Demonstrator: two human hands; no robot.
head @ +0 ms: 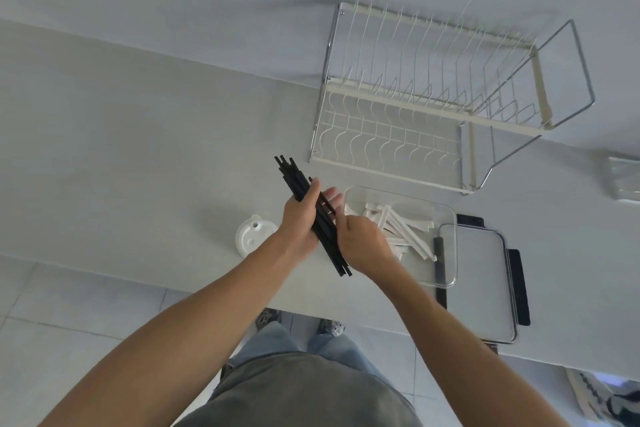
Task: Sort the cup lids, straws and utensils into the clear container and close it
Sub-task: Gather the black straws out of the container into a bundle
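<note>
A bundle of black straws (294, 180) is held above the counter, slanting from upper left to lower right. My left hand (301, 218) wraps around the bundle's middle. My right hand (363, 243) pinches the straws lower down, just left of the clear container (446, 218). Several white utensils (405, 229) lie inside the container. Its clear lid with black clips (485, 284) lies flat beside it on the right. White cup lids (252, 234) sit stacked on the counter to the left of my left wrist.
A white wire dish rack (433, 104) stands behind the container against the wall. A clear object (623, 177) lies at the far right. The counter's front edge (138, 274) runs below my hands, with tiled floor beneath.
</note>
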